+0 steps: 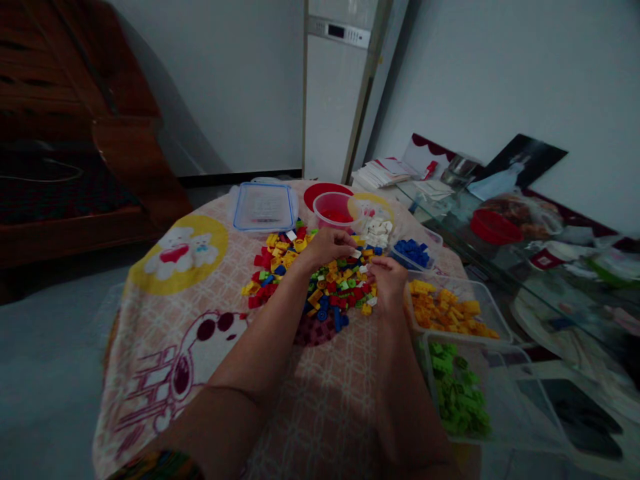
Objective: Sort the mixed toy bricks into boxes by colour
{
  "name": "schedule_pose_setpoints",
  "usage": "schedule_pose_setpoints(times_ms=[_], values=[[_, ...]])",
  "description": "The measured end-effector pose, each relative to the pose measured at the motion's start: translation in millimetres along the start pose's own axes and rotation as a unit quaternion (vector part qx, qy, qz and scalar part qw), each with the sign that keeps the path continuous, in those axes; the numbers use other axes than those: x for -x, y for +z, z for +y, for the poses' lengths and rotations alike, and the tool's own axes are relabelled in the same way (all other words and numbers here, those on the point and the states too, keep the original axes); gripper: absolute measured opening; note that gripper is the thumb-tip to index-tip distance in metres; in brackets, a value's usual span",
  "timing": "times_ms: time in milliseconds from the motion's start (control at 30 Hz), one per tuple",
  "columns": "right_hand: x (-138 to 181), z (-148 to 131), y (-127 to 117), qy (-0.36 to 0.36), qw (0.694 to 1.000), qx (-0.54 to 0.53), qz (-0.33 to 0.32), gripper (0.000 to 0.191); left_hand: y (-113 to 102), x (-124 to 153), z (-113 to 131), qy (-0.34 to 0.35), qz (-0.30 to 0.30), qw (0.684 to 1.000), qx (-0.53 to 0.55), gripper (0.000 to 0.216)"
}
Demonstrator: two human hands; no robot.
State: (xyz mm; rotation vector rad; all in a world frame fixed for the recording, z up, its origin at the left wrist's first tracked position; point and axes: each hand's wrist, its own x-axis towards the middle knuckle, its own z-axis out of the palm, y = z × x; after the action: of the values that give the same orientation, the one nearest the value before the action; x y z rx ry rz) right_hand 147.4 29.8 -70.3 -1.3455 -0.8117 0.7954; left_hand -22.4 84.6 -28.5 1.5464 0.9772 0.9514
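A mixed heap of toy building bricks (285,257) in red, yellow, blue, green and white lies on the cloth-covered table. My left hand (327,248) reaches over the heap, its thumb and fingers pinched on a small white brick (355,254). At the heap's right side is my right hand (391,275), fingers closed together, with another white brick (364,269) at their tips. Just beyond the hands sits a small pile of white bricks (377,231). Parts of the heap are hidden by my left forearm.
Clear boxes of blue bricks (411,253), yellow bricks (445,310) and green bricks (456,393) line the right side. A pink-rimmed tub (333,199) with red pieces and a blue-edged lid (265,207) stand at the back. A cluttered glass table (450,212) adjoins on the right.
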Motion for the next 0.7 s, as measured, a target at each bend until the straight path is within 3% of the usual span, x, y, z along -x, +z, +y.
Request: schedule_pose_setpoints(times_ms=[133, 267, 467, 700], values=[[-9, 0, 4, -0.087, 0.994, -0.042, 0.054, 0.031, 0, -3, -4, 0.015, -0.001, 1.0, -0.017, 0.013], [-25, 5, 6, -0.163, 0.983, -0.08, 0.017, 0.056, 2, -6, -8, 0.021, 0.001, 0.999, -0.035, 0.011], [-25, 12, 1, -0.149, 0.989, -0.003, -0.008, 0.05, 6, -6, -11, 0.017, -0.004, 1.0, -0.019, 0.01], [-9, -2, 5, -0.124, 0.983, 0.056, -0.124, 0.047, 5, -5, -10, 0.033, 0.025, 0.999, -0.029, 0.01]])
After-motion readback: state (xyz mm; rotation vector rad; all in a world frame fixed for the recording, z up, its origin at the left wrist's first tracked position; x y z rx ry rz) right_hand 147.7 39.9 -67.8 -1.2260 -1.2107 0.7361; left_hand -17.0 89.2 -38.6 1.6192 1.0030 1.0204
